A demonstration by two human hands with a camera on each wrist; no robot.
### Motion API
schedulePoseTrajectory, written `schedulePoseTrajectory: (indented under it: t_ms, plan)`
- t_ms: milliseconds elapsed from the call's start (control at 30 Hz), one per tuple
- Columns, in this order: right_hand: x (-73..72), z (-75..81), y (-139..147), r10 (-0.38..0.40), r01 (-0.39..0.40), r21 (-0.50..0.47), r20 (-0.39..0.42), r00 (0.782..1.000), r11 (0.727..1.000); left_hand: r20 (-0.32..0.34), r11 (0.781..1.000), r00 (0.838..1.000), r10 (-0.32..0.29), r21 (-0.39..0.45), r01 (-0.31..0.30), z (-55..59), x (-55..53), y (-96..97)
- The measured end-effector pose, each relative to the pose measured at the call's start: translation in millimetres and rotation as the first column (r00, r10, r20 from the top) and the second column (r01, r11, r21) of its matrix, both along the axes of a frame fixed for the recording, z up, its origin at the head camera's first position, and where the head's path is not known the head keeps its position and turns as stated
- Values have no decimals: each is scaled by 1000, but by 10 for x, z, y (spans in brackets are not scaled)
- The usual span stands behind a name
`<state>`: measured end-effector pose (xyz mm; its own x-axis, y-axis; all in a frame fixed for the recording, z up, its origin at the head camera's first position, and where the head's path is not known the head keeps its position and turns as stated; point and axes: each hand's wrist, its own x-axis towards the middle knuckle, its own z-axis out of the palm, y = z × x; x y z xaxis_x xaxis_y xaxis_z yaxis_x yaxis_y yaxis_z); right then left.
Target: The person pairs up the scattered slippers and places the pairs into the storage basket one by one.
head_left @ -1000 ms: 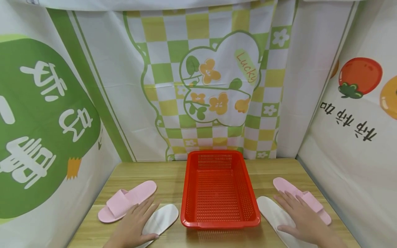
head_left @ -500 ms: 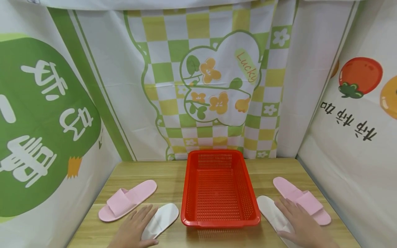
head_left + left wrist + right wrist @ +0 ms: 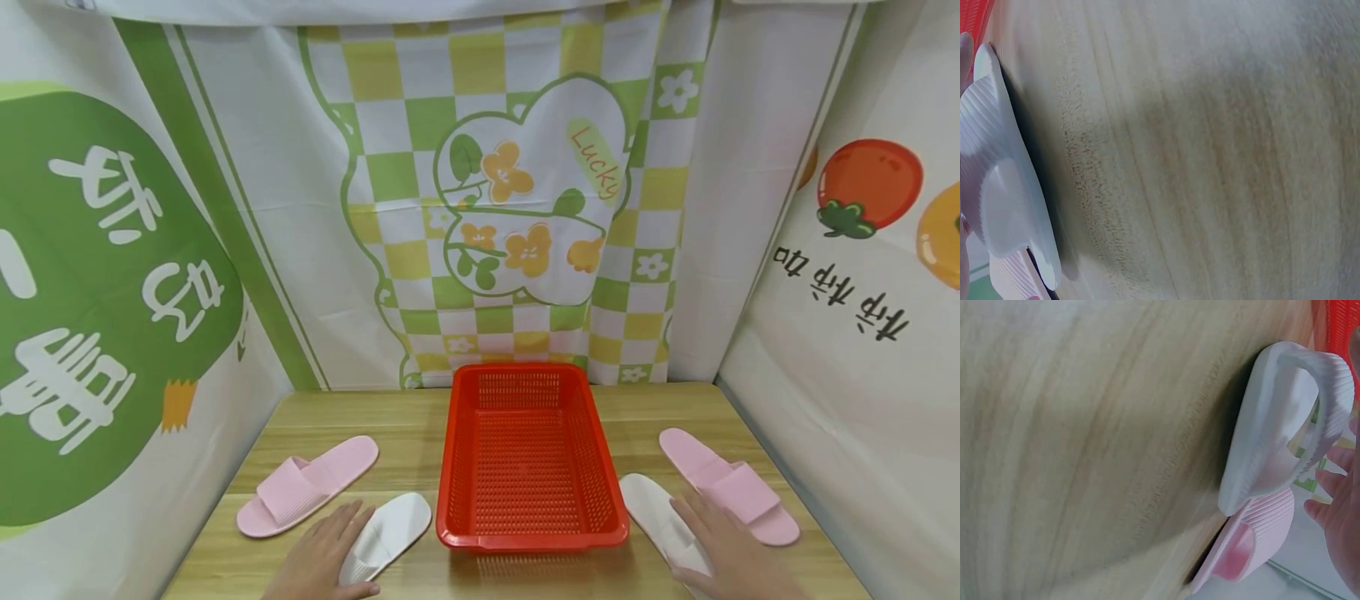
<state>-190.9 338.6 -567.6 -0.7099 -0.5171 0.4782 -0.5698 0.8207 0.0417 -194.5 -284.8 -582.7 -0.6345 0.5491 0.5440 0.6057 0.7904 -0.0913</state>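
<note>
In the head view, my left hand (image 3: 318,554) is spread over the near end of a white slipper (image 3: 397,521) left of the red basket, with fingers and thumb on either side. My right hand (image 3: 723,546) hovers the same way over the other white slipper (image 3: 656,504), right of the basket. From the right wrist, that slipper's ribbed strap (image 3: 1335,394) shows, and my loosely bent right fingers (image 3: 1329,481) stand apart from it. The left wrist view shows the left white slipper (image 3: 1016,187) on the tabletop; only slivers of my left hand appear, and contact is unclear.
A red perforated basket (image 3: 525,467) stands mid-table. Pink slippers lie on the outer sides, one at left (image 3: 322,479) and one at right (image 3: 735,483). Printed cloth (image 3: 405,275) hangs behind and along both sides of the wooden table (image 3: 405,417).
Both hands have drawn back toward the near edge. The left has come off the pink slipper's edge, and the right has uncovered more of the right pink slipper. Slippers and basket stay put.
</note>
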Motion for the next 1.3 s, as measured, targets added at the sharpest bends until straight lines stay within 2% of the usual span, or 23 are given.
schedulePoseTrajectory:
  t_ms: [300, 533, 700, 833, 1000, 1133, 1300]
  plan:
    - [49, -112, -3, -92, 94, -11, 85, 992, 996, 4, 999, 1000, 14, 37, -14, -67, -19, -42]
    - [86, -94, -20, -163, 169, -6, 222, 961, 986, 57, 995, 995, 85, 49, -88, -61, 30, -60]
    - [84, -105, -21, -168, 172, 1, 227, 959, 985, 64, 992, 992, 112, 51, -116, -88, 54, -68]
    - [84, -123, -22, -170, 179, -19, 231, 958, 984, 42, 991, 992, 115, 56, -118, -115, 49, -75]
    - [94, -159, -17, -196, 218, -50, 279, 940, 975, 26, 988, 992, 126, 83, -128, -136, 51, -83]
    - [100, -188, -14, -210, 252, -85, 335, 919, 964, 32, 984, 990, 134, 116, -137, -146, 70, -85]
    - [114, -179, -33, -228, 282, -108, 355, 907, 953, 55, 978, 984, 167, 120, -173, -170, 92, -91]
